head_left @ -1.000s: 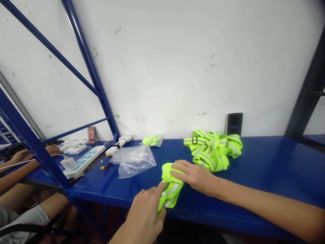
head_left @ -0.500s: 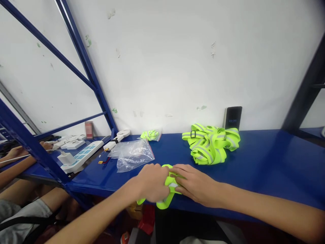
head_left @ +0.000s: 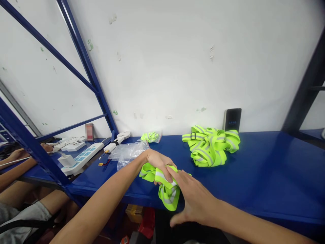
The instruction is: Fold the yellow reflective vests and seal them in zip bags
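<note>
Neon strap (head_left: 169, 200) (silver-striped), looped; left hand (head_left: 160, 164) clutching, right hand (head_left: 197, 199) touching, thumb spread.

Your held webbing (head_left: 169, 196) is neon yellow-green with a pale silver-grey stripe along its length, and the heaped webbing (head_left: 209, 147) ahead of you repeats that pattern (the buckle (head_left: 193, 136) on it is black). Your table (head_left: 261, 162) is glossy deep blue, like the rack frame (head_left: 100, 97). Facing you, the wall (head_left: 165, 61) is off-white, marked with green and greyish blotches. On your left, the power strip (head_left: 85, 157) is white with light-blue socket panels.
</note>
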Motion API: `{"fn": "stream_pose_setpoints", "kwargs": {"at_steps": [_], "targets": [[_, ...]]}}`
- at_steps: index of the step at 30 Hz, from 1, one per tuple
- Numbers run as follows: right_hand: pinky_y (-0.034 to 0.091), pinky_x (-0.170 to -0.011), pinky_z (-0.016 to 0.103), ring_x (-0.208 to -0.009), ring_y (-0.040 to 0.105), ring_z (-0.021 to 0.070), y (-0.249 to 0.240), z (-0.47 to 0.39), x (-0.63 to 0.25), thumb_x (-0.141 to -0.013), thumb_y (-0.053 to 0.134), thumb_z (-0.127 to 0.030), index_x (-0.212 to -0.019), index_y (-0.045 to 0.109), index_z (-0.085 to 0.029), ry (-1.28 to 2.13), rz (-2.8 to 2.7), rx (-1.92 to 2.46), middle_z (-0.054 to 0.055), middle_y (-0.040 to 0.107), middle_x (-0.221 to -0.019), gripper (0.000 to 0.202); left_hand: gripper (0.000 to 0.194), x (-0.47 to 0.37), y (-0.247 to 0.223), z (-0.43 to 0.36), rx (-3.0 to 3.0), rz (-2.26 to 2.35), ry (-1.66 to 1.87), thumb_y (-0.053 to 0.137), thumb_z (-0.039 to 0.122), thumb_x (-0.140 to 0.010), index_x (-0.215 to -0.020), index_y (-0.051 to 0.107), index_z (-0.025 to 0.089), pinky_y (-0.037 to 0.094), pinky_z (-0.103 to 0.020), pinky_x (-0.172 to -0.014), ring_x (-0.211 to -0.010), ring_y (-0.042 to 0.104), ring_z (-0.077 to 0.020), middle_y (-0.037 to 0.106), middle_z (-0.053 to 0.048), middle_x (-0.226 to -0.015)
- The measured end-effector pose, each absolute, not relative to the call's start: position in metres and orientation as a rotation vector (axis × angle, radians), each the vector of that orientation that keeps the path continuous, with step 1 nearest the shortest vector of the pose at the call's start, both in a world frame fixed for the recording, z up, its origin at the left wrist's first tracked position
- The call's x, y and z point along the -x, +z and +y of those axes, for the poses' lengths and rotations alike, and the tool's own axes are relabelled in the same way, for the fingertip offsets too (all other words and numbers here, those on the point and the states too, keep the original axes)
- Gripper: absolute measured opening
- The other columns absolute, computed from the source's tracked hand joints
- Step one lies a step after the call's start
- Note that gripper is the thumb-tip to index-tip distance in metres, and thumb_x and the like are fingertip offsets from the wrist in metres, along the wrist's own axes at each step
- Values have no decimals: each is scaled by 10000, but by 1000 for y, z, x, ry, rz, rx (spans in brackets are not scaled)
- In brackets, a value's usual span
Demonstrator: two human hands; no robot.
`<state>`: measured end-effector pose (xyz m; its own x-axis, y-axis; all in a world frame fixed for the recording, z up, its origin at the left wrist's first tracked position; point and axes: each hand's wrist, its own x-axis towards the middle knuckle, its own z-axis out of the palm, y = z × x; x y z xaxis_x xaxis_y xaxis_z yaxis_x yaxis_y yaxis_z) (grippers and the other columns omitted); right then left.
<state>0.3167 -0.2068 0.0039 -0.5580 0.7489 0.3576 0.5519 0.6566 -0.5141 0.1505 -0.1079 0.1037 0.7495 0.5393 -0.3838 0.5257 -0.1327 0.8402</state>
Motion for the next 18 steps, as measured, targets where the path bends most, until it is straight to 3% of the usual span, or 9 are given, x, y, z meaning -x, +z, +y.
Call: {"fn": "stream_pose_setpoints", "kwargs": {"at_steps": [3, 6, 10, 13, 16, 18], "targets": [[389, -1018, 492, -1197, 527, 312, 1, -207, -310, -786, 688, -350, -1336, 402, -215, 481, -2174, 1062, 133, 563, -1317, 635, 381, -147, 103, -108, -1532, 797, -345, 805, 388, -545, -885, 725, 237, 535, -397, -629, -682, 665, -263, 700, -19, -746], [419, -980, 450, -1058, 591, 264, 1, -205, -318, -877, 523, -217, -1119, 514, -229, 508, -2128, 1017, 85, 651, -1110, 242, 392, -137, 106, -112, -1435, 829, -176, 685, 517, -679, -922, 718, 211, 525, -372, -677, -760, 674, -256, 711, -52, -827], [440, -944, 398, -949, 599, 235, 7, -201, -335, -902, 449, -207, -971, 546, -239, 651, -2105, 975, 50, 638, -978, 123, 521, -114, 115, -122, -1591, 987, 210, 488, 613, -826, -1159, 618, 234, 498, -324, -734, -923, 646, -241, 701, -76, -946], [479, -848, 327, -913, 578, 199, 14, -199, -340, -954, 388, -299, -899, 546, -226, 842, -1991, 1001, 44, 585, -1007, 182, 561, -100, 113, -147, -1775, 1054, 533, 382, 614, -878, -1248, 530, 218, 491, -352, -809, -1028, 602, -250, 653, -107, -1086], [472, -843, 310, -921, 555, 187, 17, -194, -339, -942, 399, -319, -854, 527, -219, 945, -1846, 1031, 32, 551, -1010, 185, 585, -102, 92, -188, -2039, 1316, 638, 511, 607, -826, -1262, 513, 217, 461, -407, -887, -1013, 586, -264, 628, -109, -1113], [468, -829, 317, -905, 549, 189, 17, -187, -336, -919, 403, -282, -824, 502, -215, 984, -1789, 1065, 24, 544, -963, 152, 732, -113, 71, -213, -2103, 1450, 681, 596, 590, -780, -1396, 383, 257, 421, -447, -965, -1128, 537, -295, 540, -123, -1299]]}}
